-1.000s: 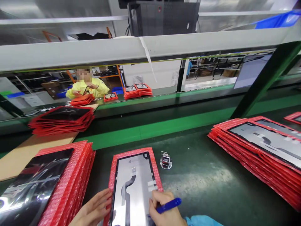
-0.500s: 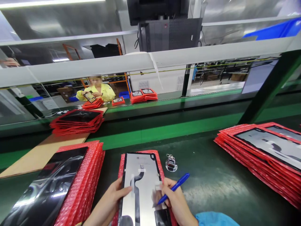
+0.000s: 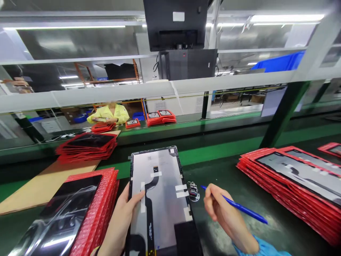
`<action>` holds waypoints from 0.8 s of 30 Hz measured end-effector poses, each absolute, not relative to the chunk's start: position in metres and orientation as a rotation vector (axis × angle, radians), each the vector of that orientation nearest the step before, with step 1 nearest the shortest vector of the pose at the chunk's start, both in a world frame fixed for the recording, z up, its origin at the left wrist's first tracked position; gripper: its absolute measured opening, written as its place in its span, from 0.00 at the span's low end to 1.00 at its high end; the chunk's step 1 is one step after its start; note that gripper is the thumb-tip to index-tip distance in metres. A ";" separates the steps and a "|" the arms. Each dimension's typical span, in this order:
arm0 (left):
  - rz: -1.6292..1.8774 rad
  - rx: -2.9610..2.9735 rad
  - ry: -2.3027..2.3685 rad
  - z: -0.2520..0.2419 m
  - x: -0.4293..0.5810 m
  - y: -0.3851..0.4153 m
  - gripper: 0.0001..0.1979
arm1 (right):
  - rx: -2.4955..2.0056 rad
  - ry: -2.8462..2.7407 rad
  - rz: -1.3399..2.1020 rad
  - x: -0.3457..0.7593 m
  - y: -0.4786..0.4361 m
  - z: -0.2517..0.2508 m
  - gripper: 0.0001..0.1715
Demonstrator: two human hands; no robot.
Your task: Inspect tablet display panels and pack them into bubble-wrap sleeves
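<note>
My left hand [image 3: 126, 213] grips the left edge of a tablet screen panel [image 3: 165, 217], thumb laid over its back. The panel is tilted up toward me, showing a silver back with a black flex cable and white tape pieces. To the right of it, my right hand [image 3: 222, 209] holds a blue pen [image 3: 245, 210] between thumb and fingers, apart from the panel. Beside the panel's right edge, a small shiny metal piece [image 3: 193, 192] rests on the dark green bench; I cannot make out its kind.
At left, glossy black panels [image 3: 66, 209] lie on stacked red bubble-wrap sleeves [image 3: 102, 202]. Another red stack [image 3: 266, 174] with silver-backed panels stands at right. A wooden board [image 3: 53, 177] lies far left. Across the bench sits a person in yellow [image 3: 117, 113].
My left hand has lifted the panel and tilted it up; the red sleeve beneath it no longer shows. My right hand has moved right, off the panel, and the pen has turned round.
</note>
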State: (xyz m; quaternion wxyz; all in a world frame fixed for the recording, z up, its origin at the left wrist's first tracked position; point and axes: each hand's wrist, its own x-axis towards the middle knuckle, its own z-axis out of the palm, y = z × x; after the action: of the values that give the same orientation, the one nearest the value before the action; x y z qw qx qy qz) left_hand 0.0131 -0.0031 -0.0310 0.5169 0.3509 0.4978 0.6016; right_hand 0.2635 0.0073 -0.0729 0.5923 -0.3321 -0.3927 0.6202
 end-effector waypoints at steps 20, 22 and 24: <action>1.614 0.899 1.100 0.015 0.011 -0.001 0.37 | -1.004 -1.463 0.862 0.215 0.009 0.005 0.09; 1.620 0.906 1.093 0.016 0.009 0.002 0.37 | -1.020 -1.434 0.827 0.208 0.013 0.006 0.11; 1.611 0.877 1.057 0.017 0.007 0.007 0.37 | -1.005 -1.419 0.858 0.204 0.016 0.007 0.14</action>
State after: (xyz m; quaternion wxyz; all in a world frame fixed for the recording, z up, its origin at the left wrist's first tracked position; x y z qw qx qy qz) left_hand 0.0071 0.0072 0.0172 0.4903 0.3610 0.4353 0.6632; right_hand 0.2038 0.0159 0.0072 0.5658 -0.4274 -0.6034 0.3649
